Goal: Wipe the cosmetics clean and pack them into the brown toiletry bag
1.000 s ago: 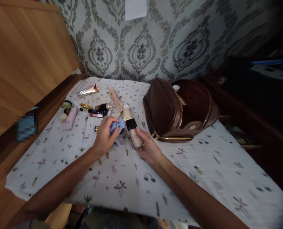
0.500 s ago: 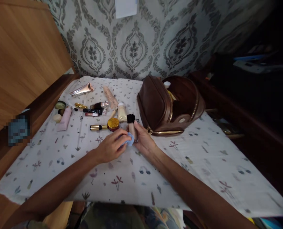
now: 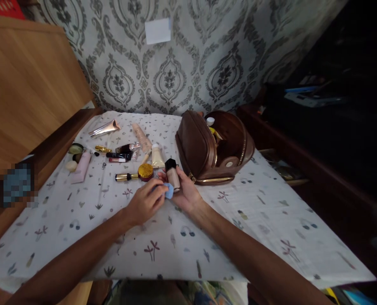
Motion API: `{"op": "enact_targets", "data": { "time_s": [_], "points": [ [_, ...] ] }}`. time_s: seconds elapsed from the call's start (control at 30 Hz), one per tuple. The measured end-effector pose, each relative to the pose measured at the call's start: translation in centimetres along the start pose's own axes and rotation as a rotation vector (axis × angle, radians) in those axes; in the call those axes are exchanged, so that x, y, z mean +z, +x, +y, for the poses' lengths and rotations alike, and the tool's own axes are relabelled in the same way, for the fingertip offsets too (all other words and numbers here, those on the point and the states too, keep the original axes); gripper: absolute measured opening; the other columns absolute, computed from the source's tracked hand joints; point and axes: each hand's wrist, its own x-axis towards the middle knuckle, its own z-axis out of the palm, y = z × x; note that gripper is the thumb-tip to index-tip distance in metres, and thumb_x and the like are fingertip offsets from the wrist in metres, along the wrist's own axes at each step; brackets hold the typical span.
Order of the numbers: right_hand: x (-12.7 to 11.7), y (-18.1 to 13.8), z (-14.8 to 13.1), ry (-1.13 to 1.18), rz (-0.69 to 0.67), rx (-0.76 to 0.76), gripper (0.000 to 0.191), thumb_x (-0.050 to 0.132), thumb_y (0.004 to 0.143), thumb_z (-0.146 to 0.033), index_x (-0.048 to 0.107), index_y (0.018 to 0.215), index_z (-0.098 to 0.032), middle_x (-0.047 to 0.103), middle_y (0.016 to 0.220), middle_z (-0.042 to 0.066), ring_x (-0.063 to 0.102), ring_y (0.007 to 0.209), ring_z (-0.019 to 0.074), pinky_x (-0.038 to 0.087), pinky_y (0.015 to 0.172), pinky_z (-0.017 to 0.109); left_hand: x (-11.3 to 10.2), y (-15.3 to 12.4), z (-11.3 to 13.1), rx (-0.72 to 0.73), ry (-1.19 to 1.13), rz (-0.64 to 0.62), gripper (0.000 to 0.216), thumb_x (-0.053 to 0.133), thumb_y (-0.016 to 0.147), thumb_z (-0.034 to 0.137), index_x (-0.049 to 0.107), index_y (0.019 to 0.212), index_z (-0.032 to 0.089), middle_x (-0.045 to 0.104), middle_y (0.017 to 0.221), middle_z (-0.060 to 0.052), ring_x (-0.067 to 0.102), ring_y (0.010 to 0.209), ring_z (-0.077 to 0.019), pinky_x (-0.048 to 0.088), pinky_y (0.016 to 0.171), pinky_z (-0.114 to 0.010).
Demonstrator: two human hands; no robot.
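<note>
My right hand [image 3: 188, 192] holds a foundation bottle [image 3: 173, 177] with a black cap and beige contents, tilted slightly. Pinched in the fingers of my left hand [image 3: 147, 201] is a small blue cloth [image 3: 168, 190], close against the lower side of the bottle. Whether the cloth touches the glass I cannot tell. Just beyond my left hand lie a round gold compact [image 3: 145, 171] and a gold-and-black tube [image 3: 126, 177]. A cream squeeze tube [image 3: 157, 156] rests behind the bottle.
A brown makeup bag [image 3: 196, 144] stands unzipped on the right of the patterned cloth [image 3: 188, 254]. To the left lie a pink tube [image 3: 81, 167], a rose-gold tube [image 3: 104, 128], a peach tube [image 3: 141, 137] and several small cosmetics. A wooden panel [image 3: 32, 84] borders the left.
The view has tilted up and shifted slightly. The bottle has turned a little in my right hand, showing more of its face, and the blue cloth now sits lower beside it.
</note>
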Motion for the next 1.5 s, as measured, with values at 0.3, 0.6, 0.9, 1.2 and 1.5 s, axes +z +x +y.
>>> {"op": "enact_targets", "data": {
  "time_s": [0.3, 0.6, 0.9, 1.2, 1.5],
  "points": [
    [-0.3, -0.2, 1.4, -0.319, -0.136, -0.152, 0.026, 0.084, 0.072, -0.036, 0.072, 0.085, -0.018, 0.065, 0.069, -0.003, 0.057, 0.062, 0.0101, 0.047, 0.058, 0.02, -1.0, 0.4, -2.4, -0.304, -0.114, 0.179, 0.018, 0.055, 0.089, 0.01, 0.059, 0.102, 0.021, 0.06, 0.096, -0.003, 0.061, 0.091, -0.0167, 0.052, 0.081, -0.03],
    [-0.1, -0.9, -0.2, -0.937, -0.309, -0.476, 0.035, 0.083, 0.071, -0.034, 0.074, 0.102, -0.021, 0.067, 0.085, -0.002, 0.056, 0.081, 0.0162, 0.044, 0.076, 0.026, -3.3, 1.1, -4.4, -0.337, -0.194, 0.067, 0.021, 0.047, 0.094, 0.016, 0.066, 0.103, 0.021, 0.062, 0.103, -0.005, 0.061, 0.099, -0.0185, 0.051, 0.087, -0.034],
    [1.3, -3.0, -2.3, -1.056, -0.402, -0.609, 0.03, 0.081, 0.073, -0.032, 0.073, 0.1, -0.023, 0.07, 0.095, 0.0, 0.061, 0.092, 0.0193, 0.045, 0.084, 0.03, -2.1, 0.8, -3.7, -0.34, -0.222, -0.046, 0.018, 0.048, 0.095, 0.019, 0.065, 0.101, 0.019, 0.064, 0.1, -0.006, 0.063, 0.095, -0.0204, 0.054, 0.083, -0.033],
    [3.5, -7.9, -10.2, -0.899, -0.356, -0.699, 0.032, 0.084, 0.071, -0.021, 0.068, 0.098, -0.022, 0.072, 0.094, 0.002, 0.068, 0.087, 0.0157, 0.054, 0.08, 0.029, -1.0, 0.2, -3.3, -0.179, -0.142, -0.078, 0.025, 0.047, 0.096, 0.012, 0.063, 0.111, 0.024, 0.062, 0.105, -0.006, 0.066, 0.096, -0.0183, 0.055, 0.077, -0.027],
    [4.2, -9.4, -13.4, -0.965, -0.176, -0.816, 0.054, 0.084, 0.065, -0.008, 0.067, 0.114, -0.024, 0.071, 0.087, 0.001, 0.068, 0.083, 0.0169, 0.057, 0.069, 0.026, -0.3, -0.2, -2.7, -0.192, -0.155, -0.108, 0.024, 0.046, 0.097, 0.013, 0.065, 0.108, 0.023, 0.064, 0.107, -0.008, 0.067, 0.095, -0.018, 0.056, 0.08, -0.026]
  ]
}}
